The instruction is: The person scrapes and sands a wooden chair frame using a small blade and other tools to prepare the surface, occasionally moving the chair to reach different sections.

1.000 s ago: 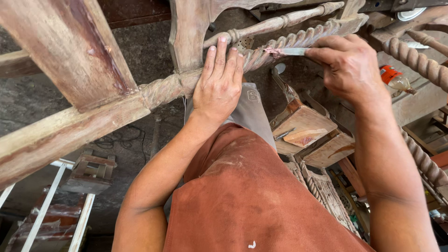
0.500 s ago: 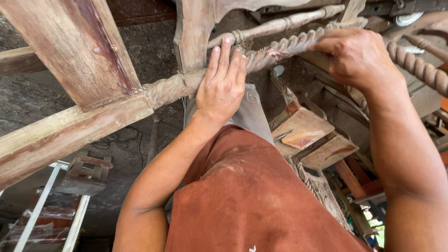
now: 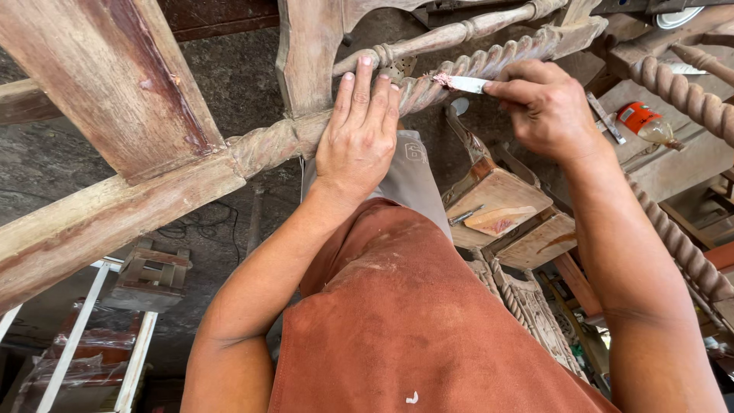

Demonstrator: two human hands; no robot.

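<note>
Wood twisted like a rope, the rail (image 3: pixel 428 84) runs sideways and a bit up to the right, with the left hand (image 3: pixel 359 130) pressed flat on it and the right hand (image 3: pixel 547 107) pinching a small blade (image 3: pixel 461 82), tip touching the rail just right of the left fingers.

Dark concrete floor (image 3: pixel 229 69): small wooden block frame (image 3: pixel 149 274), carved panels (image 3: pixel 535 306), wood blocks (image 3: pixel 505 203)
</note>
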